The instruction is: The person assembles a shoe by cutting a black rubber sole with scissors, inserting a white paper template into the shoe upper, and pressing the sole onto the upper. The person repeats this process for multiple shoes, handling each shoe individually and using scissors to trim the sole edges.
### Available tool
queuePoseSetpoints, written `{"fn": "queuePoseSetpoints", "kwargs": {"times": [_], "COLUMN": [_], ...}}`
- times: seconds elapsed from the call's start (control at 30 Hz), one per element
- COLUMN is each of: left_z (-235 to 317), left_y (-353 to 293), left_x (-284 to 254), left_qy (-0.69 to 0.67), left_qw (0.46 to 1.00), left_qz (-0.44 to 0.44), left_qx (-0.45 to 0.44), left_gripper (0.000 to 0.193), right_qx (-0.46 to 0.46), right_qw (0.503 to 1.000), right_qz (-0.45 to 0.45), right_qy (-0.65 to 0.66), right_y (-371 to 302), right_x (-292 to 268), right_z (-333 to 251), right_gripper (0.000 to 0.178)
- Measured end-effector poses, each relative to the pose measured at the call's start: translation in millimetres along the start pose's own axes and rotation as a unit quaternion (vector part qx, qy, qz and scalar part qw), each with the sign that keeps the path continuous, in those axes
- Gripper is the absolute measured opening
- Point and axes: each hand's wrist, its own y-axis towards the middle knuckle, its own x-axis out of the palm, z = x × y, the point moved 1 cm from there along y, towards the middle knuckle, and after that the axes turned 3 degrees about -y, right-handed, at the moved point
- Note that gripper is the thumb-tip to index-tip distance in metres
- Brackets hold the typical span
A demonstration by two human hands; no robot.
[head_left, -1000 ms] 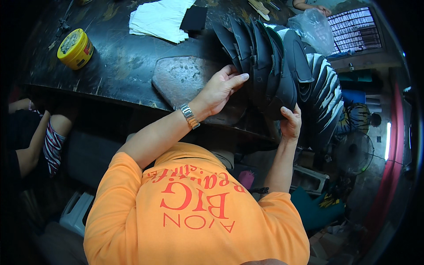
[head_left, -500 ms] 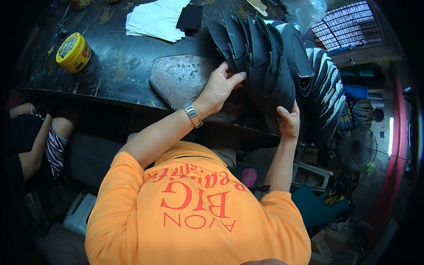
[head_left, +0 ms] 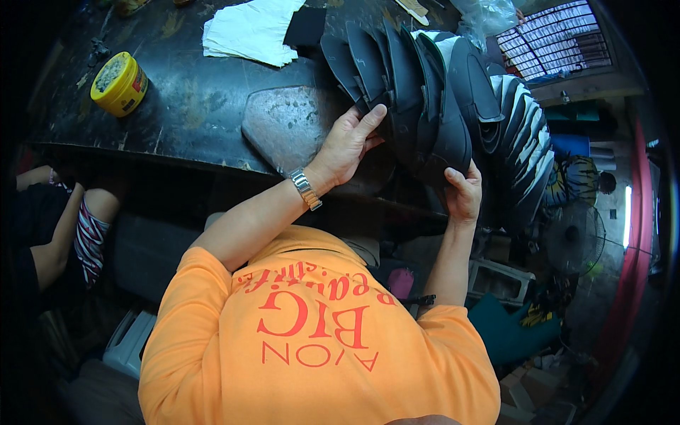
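Observation:
A fanned stack of black shoe uppers is held between my two hands above the table's front edge. My left hand, with a metal watch at its wrist, grips the left-hand pieces, thumb on top and fingers mostly hidden beneath. At the lower right of the stack, my right hand closes around the outer edge, its thumb towards me and the other fingers partly hidden behind. Beneath and left of my left hand lies a worn grey slab.
A long row of black and white layered pieces stands at the right. On the dark table are a yellow tub, white sheets and a black piece. Another person's arm shows at left; a fan stands right.
The left-hand uppers have tilted slightly further left and spread apart. My left hand has shifted a little left, its thumb now raised higher over the pieces; my right hand stays in place.

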Motion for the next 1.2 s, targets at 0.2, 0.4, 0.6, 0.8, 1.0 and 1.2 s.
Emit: {"fn": "queuePoseSetpoints", "kwargs": {"times": [0.2,0.4,0.6,0.8,1.0,1.2], "left_z": [2,1,1,4,5,7], "left_y": [-3,-5,-2,-8,-13,-19], "left_x": [1,4,1,-1,4,-1], "left_qy": [0.039,-0.01,-0.011,0.022,-0.013,0.006], "left_qw": [0.999,0.999,0.999,0.999,0.999,0.998], "left_qz": [-0.006,-0.014,-0.024,-0.006,0.027,0.055], "left_qx": [0.015,0.045,0.048,0.027,0.044,0.019], "left_gripper": [0.037,0.04,0.033,0.027,0.026,0.026], "right_qx": [-0.001,0.004,-0.015,-0.02,-0.027,-0.019], "right_qw": [1.0,1.0,0.998,0.998,0.996,0.995], "right_qz": [-0.003,0.018,0.015,0.052,0.074,0.06], "right_qy": [0.023,-0.011,-0.057,-0.034,-0.033,-0.078], "right_y": [-2,-4,-5,-6,-10,-16], "right_x": [2,10,18,24,32,28], "right_z": [0,-2,-5,-8,-13,-19], "right_gripper": [0.042,0.044,0.045,0.045,0.036,0.034]}}
